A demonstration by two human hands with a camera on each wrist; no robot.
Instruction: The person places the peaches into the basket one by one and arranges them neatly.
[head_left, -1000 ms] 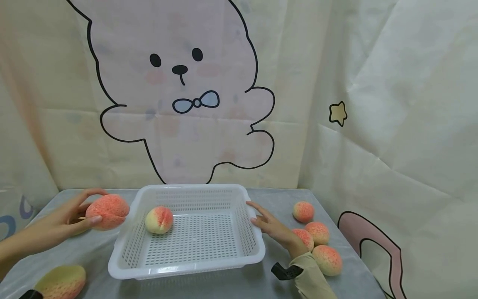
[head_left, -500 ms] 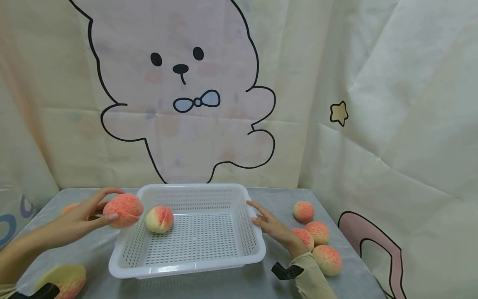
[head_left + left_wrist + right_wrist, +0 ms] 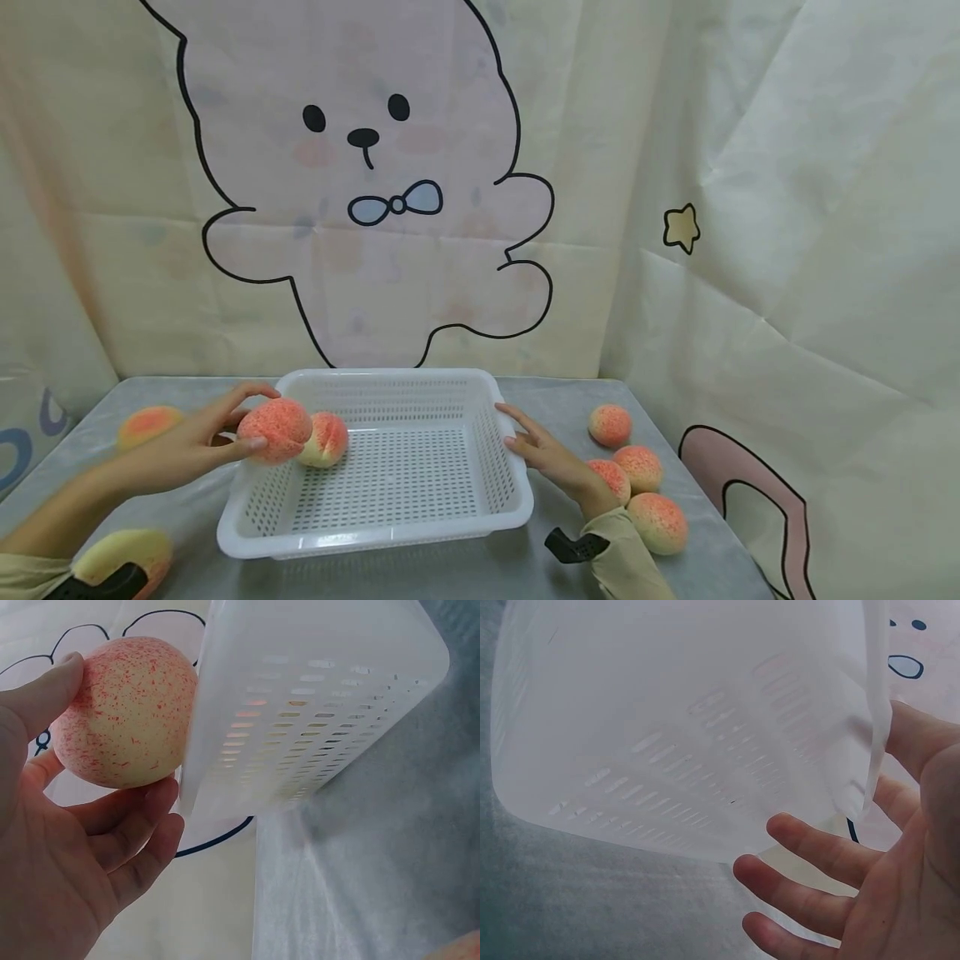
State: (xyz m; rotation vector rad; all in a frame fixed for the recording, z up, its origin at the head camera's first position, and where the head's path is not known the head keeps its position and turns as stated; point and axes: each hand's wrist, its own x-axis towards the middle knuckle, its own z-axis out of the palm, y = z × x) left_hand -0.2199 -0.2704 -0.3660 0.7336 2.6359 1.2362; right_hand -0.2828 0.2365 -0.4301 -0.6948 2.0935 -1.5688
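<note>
While my left hand (image 3: 191, 443) holds a peach (image 3: 276, 429) left of centre in the lower half of the head view, its fingers are parted to the width of the fruit and curled round it, thumb on the near side, the palm seemingly clear of the skin. The fruit hangs at the left rim of the white basket (image 3: 386, 536); I cannot tell whether they touch. I judge it light, perhaps foam, with a little give and a grainy skin unlikely to slip. A gentle hold across its widest part should do; a hard squeeze could dent it, and I would keep off the cleft.

At the right of the basket, my right hand (image 3: 550, 457) grips the rim, thumb and a finger over the edge, the others loosely extended by the outer wall. Its thin, pierced plastic looks light, springy and apt to slide on the grey tabletop (image 3: 442, 575), so the rim is where I'd steady it. A second peach (image 3: 330, 437) lies inside, towards the left.
</note>
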